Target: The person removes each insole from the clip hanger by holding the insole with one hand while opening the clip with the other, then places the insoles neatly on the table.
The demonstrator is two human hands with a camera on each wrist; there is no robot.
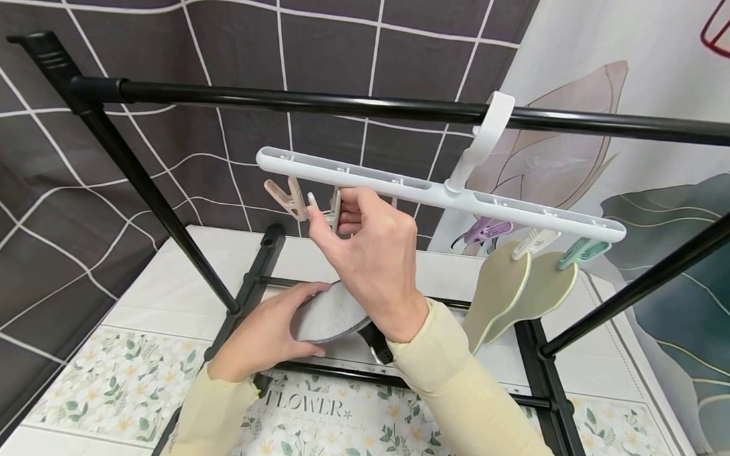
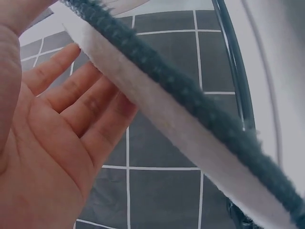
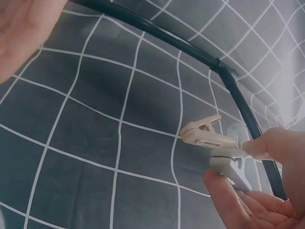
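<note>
Below a white hanger (image 1: 367, 179), my right hand (image 1: 376, 255) pinches a grey-white clip (image 1: 335, 210) between thumb and fingers; the right wrist view shows the same clip (image 3: 230, 164) beside a beige clip (image 3: 205, 133). Lower down, my left hand (image 1: 271, 325) holds a grey, dark-edged insole (image 1: 330, 314) by its rounded end, thumb on one side and fingers on the other. Seen edge-on in the left wrist view, the insole (image 2: 157, 100) has a pale layer and a dark fuzzy layer, with the fingers (image 2: 90, 100) against the pale side. The insole's far end is hidden behind my right forearm.
The hanger hooks over a black rail (image 1: 285, 99) of a rack. Two pale green insoles (image 1: 498, 283) hang from white and green clips at its right, near a purple clip (image 1: 488, 229). Floral mat (image 1: 124, 380) below; dark gridded curtain (image 1: 238, 62) behind.
</note>
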